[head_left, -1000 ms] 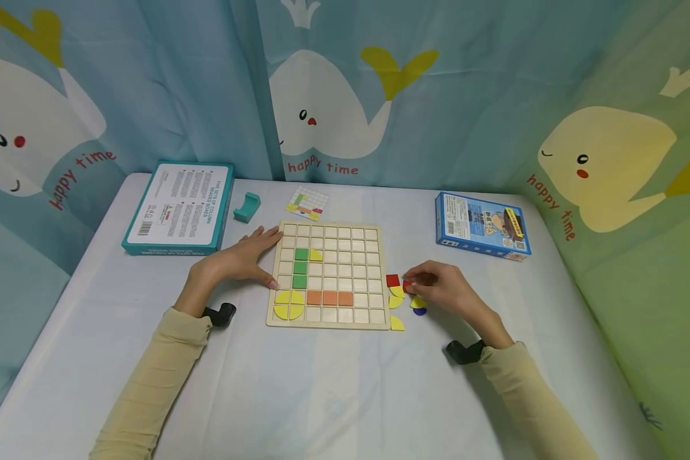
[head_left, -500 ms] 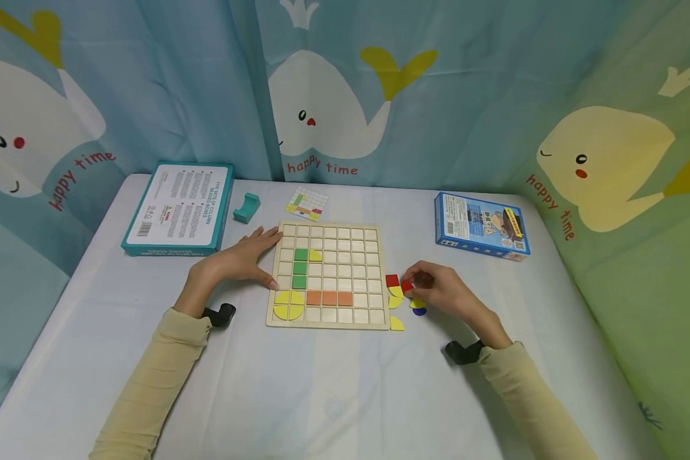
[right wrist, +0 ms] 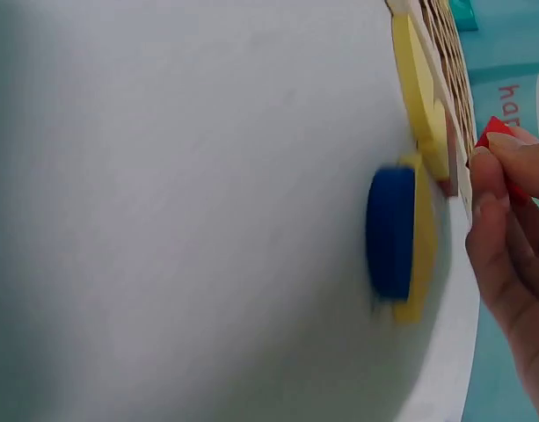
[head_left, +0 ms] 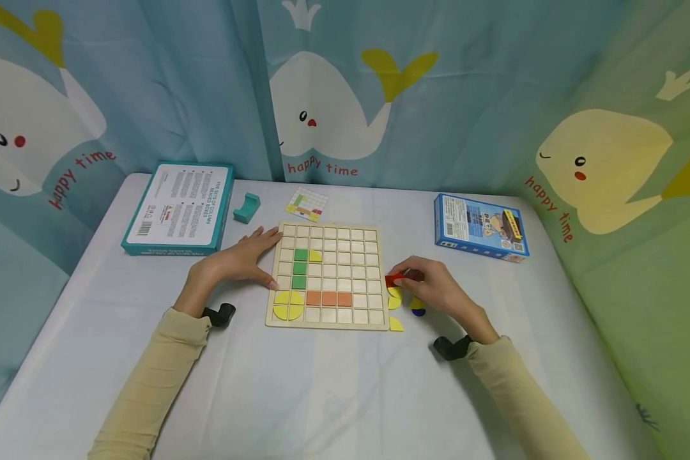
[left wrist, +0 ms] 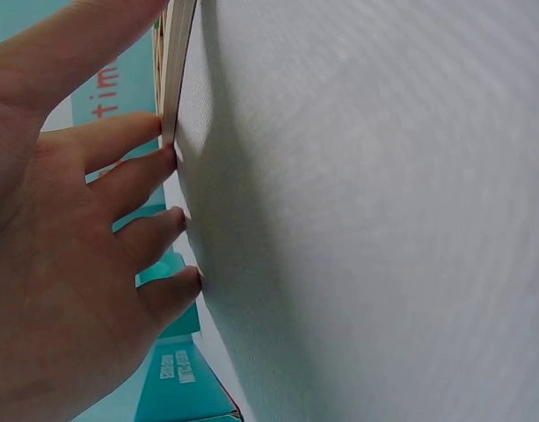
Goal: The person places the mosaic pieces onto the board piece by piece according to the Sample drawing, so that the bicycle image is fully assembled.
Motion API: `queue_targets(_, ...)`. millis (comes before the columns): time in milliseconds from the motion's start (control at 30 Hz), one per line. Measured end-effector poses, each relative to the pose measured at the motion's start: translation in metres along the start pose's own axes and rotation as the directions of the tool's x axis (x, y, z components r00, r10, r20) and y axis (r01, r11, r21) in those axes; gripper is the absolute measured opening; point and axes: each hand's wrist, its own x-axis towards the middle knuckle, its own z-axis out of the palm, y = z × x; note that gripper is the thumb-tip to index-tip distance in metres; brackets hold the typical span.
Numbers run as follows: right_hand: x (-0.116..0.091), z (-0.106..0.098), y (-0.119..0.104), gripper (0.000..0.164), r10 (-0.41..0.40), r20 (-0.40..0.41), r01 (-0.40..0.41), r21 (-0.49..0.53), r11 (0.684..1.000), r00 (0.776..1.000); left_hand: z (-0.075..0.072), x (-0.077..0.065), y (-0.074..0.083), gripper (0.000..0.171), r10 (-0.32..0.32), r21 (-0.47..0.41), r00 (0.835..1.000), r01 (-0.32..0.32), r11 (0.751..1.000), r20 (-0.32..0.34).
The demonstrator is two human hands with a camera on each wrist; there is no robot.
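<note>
My left hand (head_left: 243, 255) rests with spread, fairly straight fingers along the left edge of a wooden grid board (head_left: 345, 321). In the left wrist view its fingertips are right at the board's side (left wrist: 174, 70). Between thumb and fingertips, my right hand (head_left: 434, 284) pinches a small red tile (right wrist: 495, 132), just off the board's right edge. A second red tile there is mostly hidden behind it in the head view. Yellow quarter-round tiles (head_left: 396, 324) and a blue rounded tile (head_left: 418, 312) lie close by. On the board sit green squares (head_left: 300, 268), orange squares (head_left: 329, 298) and yellow quarter-rounds (head_left: 289, 305).
A printed pattern card (head_left: 306, 202) lies behind the board, beside a teal holder (head_left: 246, 208). At the back left is a teal and white box (head_left: 179, 204), at the back right a blue box (head_left: 482, 226). A whale-print curtain (head_left: 477, 96) hangs behind the table.
My right hand has moved a little left toward the board with the red tile, which now overlaps the other red tile in view. The left hand has stayed still.
</note>
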Motion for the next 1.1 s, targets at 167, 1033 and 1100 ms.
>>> queue_targets(167,0.009,0.006,-0.008,0.018,-0.032,0.022,0.030,0.056,0.998,0.999,0.000,0.000,0.000,0.111,-0.003,0.007,1.000,0.003,1.000,-0.001)
queue_targets(1033,0.035,0.027,-0.031,0.012,-0.103,0.148,0.091,0.089,0.992,0.984,0.001,0.002,-0.002,0.113,-0.007,0.001,1.000,0.007,1.000,0.001)
queue_targets(1100,0.035,0.028,-0.031,0.012,-0.113,0.142,0.104,0.073,0.992,0.983,0.001,0.001,-0.002,0.113,-0.008,0.001,1.000,0.008,1.000,0.002)
